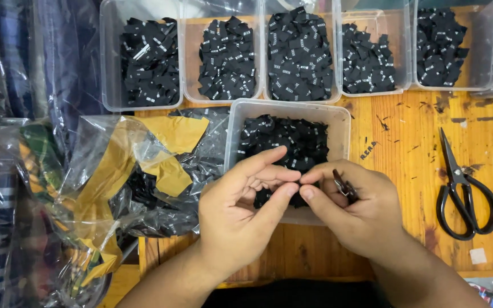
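Note:
My left hand (241, 208) and my right hand (355, 208) meet fingertip to fingertip over the near rim of a clear plastic tub (343, 122) filled with small black fabric labels (283, 140). The thumbs and forefingers of both hands pinch something small and dark between them; it is too small to make out. A dark folded piece (344, 187), probably a label, sticks out between the fingers of my right hand.
Several clear tubs (106, 68) of black labels line the back of the wooden table (406, 159). Black scissors (463, 191) lie at the right. Crinkled clear plastic bags (87, 188) with yellow paper and black labels fill the left side.

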